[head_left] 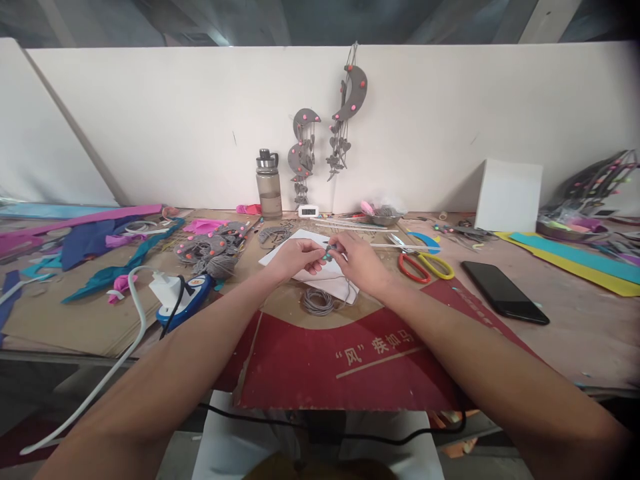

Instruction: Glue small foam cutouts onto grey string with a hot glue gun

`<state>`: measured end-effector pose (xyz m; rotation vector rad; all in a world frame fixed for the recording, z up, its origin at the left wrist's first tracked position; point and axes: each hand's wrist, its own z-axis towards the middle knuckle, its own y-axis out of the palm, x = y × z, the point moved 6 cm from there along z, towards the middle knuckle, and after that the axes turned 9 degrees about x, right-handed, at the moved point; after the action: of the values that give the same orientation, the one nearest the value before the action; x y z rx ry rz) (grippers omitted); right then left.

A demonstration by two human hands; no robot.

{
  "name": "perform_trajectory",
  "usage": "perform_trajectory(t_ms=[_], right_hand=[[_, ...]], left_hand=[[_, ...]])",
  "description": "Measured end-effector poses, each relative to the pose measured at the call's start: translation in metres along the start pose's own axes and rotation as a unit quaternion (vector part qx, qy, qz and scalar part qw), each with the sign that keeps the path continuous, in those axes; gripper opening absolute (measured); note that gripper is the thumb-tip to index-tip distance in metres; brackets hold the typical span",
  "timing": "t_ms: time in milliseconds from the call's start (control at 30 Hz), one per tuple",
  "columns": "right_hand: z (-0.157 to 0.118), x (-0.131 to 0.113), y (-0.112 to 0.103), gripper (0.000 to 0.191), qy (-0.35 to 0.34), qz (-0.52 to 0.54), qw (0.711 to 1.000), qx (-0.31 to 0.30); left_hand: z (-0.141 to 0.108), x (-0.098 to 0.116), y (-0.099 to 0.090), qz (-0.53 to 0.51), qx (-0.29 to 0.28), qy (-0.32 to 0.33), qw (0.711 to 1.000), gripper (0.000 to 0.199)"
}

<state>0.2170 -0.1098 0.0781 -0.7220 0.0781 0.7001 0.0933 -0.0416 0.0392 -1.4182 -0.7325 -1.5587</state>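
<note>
My left hand (302,257) and my right hand (358,259) meet over a white sheet (341,285), thumbs and fingers pinched together. Between the fingertips is a small dark piece with green spots (329,253), mostly hidden, whose kind I cannot make out. Thin grey cord hangs below my right hand, near a loose coil of grey cord (319,302) on the cardboard. Just right of the hands lie scissors (415,265) with one red and one yellow handle loop. Left of them is a pile of grey crescent pieces with pink and orange dots (213,248).
A phone (504,292) lies at right, and a water bottle (269,185) stands at the back beside a small digital clock (308,211). Grey moon hangings (356,93) hang on the white wall panel. A power strip (186,301) with a white plug and felt scraps (113,243) cover the left.
</note>
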Motion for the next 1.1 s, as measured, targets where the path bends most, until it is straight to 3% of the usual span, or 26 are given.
perform_trajectory(t_ms=[267,433,867,1100], right_hand=[[0.001,0.0,-0.004,0.01,0.007,0.02,0.999,0.041],[0.0,-0.001,-0.002,0.011,0.004,0.021,0.999,0.028],[0.0,0.002,0.001,0.009,0.006,0.017,0.999,0.027],[-0.002,-0.004,0.0,0.011,0.043,0.053,0.997,0.024]], left_hand=[[-0.003,0.001,-0.001,-0.081,0.07,-0.042,0.993,0.024],[-0.003,0.001,0.003,-0.097,0.056,-0.029,0.993,0.022],[0.0,-0.009,0.005,-0.173,0.03,-0.085,0.981,0.027],[0.001,-0.004,-0.006,-0.195,0.132,-0.055,0.97,0.025]])
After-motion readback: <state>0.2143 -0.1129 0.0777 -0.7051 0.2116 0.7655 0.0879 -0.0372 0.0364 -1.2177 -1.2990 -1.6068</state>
